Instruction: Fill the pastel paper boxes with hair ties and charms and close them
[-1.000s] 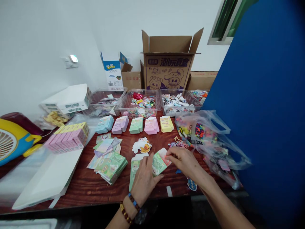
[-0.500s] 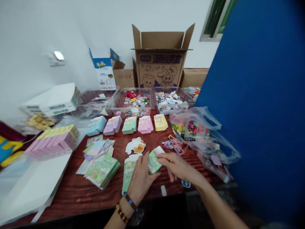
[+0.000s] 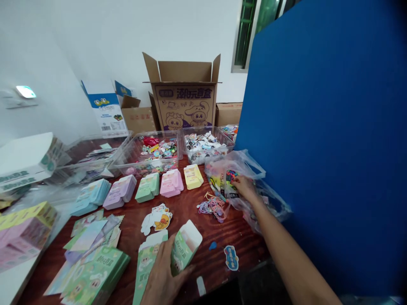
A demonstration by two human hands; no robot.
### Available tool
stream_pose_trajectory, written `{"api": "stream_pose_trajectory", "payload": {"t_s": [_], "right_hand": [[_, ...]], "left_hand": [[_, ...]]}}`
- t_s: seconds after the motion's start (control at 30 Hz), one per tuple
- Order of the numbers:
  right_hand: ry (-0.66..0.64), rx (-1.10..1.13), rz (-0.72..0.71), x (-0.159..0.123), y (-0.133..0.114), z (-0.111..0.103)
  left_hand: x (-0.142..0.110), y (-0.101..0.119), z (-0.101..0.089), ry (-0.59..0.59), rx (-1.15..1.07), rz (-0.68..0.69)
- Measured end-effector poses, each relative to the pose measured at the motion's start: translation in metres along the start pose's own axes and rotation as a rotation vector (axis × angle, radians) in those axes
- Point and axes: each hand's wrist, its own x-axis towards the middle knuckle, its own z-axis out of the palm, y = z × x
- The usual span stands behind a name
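My left hand (image 3: 167,269) grips a small green printed box (image 3: 182,250) whose top end stands open. Beneath and left of that hand lies a flattened green box (image 3: 146,262). Off to the right, my right hand (image 3: 244,186) reaches into a clear plastic bag (image 3: 235,163) of small colourful pieces; its fingertips are bent among them, and whether they pinch one I cannot make out. A bundle of pastel cords (image 3: 214,207) lies between the two hands. Beyond the held box sit duck and white stickers (image 3: 159,220). Near the table's front are a blue sticker (image 3: 231,257) and a small blue piece (image 3: 213,245).
Stacks of flat boxes in blue (image 3: 92,195), purple (image 3: 120,191), green (image 3: 148,186), pink (image 3: 171,182) and yellow (image 3: 193,176) form a row. Clear trays (image 3: 149,165) of trinkets stand behind. A blue panel (image 3: 318,148) borders the right; green boxes (image 3: 98,275) lie left.
My right hand has left the green box's opening and moved right and away, into the plastic bag. The left hand keeps hold of the box. The view has turned right.
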Motion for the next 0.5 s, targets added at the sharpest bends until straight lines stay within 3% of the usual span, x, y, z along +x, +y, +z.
{"api": "stream_pose_trajectory", "payload": {"t_s": [0.13, 0.33, 0.5], "right_hand": [[0.005, -0.013, 0.013, 0.009, 0.011, 0.014], [-0.060, 0.099, 0.049, 0.011, 0.033, 0.008], [-0.089, 0.071, 0.049, 0.008, 0.031, 0.008]], "left_hand": [[0.000, -0.003, -0.001, 0.019, 0.006, -0.005], [-0.004, 0.008, -0.004, 0.025, 0.004, -0.001], [-0.005, 0.013, -0.002, 0.002, -0.003, 0.027]]}}
